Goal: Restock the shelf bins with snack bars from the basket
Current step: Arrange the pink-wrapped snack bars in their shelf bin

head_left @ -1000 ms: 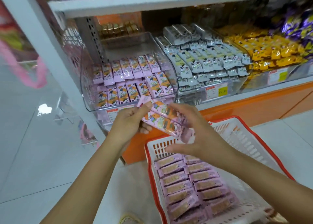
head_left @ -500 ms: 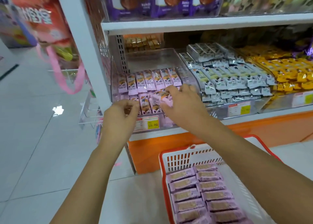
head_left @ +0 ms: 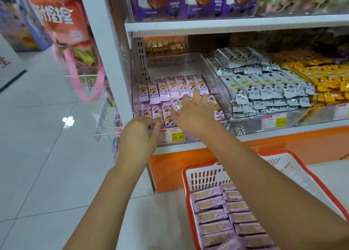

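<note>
Nearest to me, lower right: the basket [head_left: 205, 176], white mesh walls under a red rim, standing on the pale floor [head_left: 37, 155]. Inside it are two columns of lilac-wrapped snack bars [head_left: 226, 217], lying flat and side by side. Both forearms reach up from the bottom edge toward the shelf. Left hand [head_left: 139, 134] — at the front lip of the clear bin [head_left: 179, 55], just beside the yellow price tag [head_left: 177, 137]. Its fingers are curled in with the tips against the lower ends of the front row [head_left: 154, 111], and I cannot tell whether they pinch a bar or only touch it. Right hand [head_left: 196, 113] — further in, palm down over the right half of that front row, fingers straight and spread, thumb out to the left. It grasps nothing and only rests on the wrappers; a tilted bar [head_left: 177, 104] lies just beside the thumb. Contents of the bin: two rows of pink printed bars, the back row [head_left: 170, 87] showing in full, with bare bin floor behind it. Next bin to the right: white-and-silver packs [head_left: 264, 87], heaped high. Beyond those: yellow packs [head_left: 328, 83]. At the back of the shelf, behind the clear bin: small gold packs [head_left: 164, 45]. Shelf above: purple boxes [head_left: 188, 0] with biscuit pictures. Far left, outside the shelving upright: a red bag with pink straps [head_left: 66, 23], hanging above a wire rack [head_left: 105, 125].
</note>
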Available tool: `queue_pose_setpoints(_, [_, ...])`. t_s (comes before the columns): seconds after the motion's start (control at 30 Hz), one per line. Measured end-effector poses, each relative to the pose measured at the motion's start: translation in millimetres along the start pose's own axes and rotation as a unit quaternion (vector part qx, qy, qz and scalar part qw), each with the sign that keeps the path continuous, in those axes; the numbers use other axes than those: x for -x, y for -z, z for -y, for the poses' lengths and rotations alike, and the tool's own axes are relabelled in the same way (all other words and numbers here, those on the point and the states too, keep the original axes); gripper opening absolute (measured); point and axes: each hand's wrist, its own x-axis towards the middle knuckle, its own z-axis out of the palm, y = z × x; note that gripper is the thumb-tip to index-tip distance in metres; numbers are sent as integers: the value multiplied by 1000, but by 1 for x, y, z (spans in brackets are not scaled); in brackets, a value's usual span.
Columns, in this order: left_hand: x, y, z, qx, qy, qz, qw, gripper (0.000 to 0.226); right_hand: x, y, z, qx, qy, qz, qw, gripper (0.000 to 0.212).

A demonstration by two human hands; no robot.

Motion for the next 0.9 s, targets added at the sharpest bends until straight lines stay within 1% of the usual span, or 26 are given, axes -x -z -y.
queue_pose_setpoints(0.07, [0,-1,1,-11,-5,1,1000,22,-4,-2,-1,-26,62,-7,998,54])
queue_pose_setpoints(0.13, [0,-2,3,-17,-8,0,1000,23,-9,-3,-3,-33,118,16,992,48])
queue_pose_setpoints(0.17, [0,-1,3,-19,-10,-1,1000,23,-11,-4,-5,-26,126,37,991,46])
queue_pose_setpoints(0.23, [1,0,3,-20,-17,-6,1000,23,-13,-5,-9,-11,113,71,991,47])
queue_pose_setpoints(0.3, [5,2,0,-6,-40,-13,999,22,-8,-8,-13,-18,103,69,992,49])
queue_pose_setpoints(0.37, [10,3,-5,20,-74,-14,997,19,1,-12,-17,-44,115,20,992,47])
queue_pose_setpoints(0.4, [14,3,-8,32,-88,-6,996,18,9,-16,-21,-62,126,-32,990,43])
queue_pose_setpoints(0.43, [17,0,-10,43,-97,12,994,19,19,-20,-27,-77,139,-102,982,37])
queue_pose_setpoints(0.5, [25,-9,-11,48,-105,77,990,22,44,-31,-47,-94,182,-237,950,20])
queue_pose_setpoints(0.53, [29,-17,-10,31,-109,124,986,24,57,-40,-60,-98,208,-264,937,14])
queue_pose_setpoints(0.57, [32,-25,-9,-1,-113,180,977,24,72,-52,-75,-100,233,-256,933,11])
queue_pose_setpoints(0.6, [37,-36,-7,-45,-116,237,963,24,86,-66,-90,-104,254,-224,935,12])
queue_pose_setpoints(0.63, [42,-45,-7,-87,-121,288,946,24,100,-82,-106,-108,275,-172,940,13])
queue_pose_setpoints(0.7, [54,-66,-7,-137,-141,373,907,26,124,-113,-133,-103,308,-55,944,15])
queue_pose_setpoints(0.73, [61,-75,-9,-153,-149,406,888,28,135,-130,-145,-96,311,19,946,16])
queue_pose_setpoints(0.77, [69,-83,-11,-166,-154,435,871,29,145,-144,-155,-74,299,107,945,23])
queue_pose_setpoints(0.8, [76,-90,-12,-177,-152,463,855,30,156,-162,-165,-41,282,200,937,38])
queue_pose_setpoints(0.83, [83,-96,-14,-186,-147,490,839,32,168,-178,-173,-17,271,277,922,53])
queue_pose_setpoints(0.87, [89,-101,-15,-193,-138,516,823,33,179,-193,-178,2,264,336,904,66])
queue_pose_setpoints(0.9, [94,-105,-15,-198,-132,538,808,31,188,-206,-181,11,263,372,890,76])
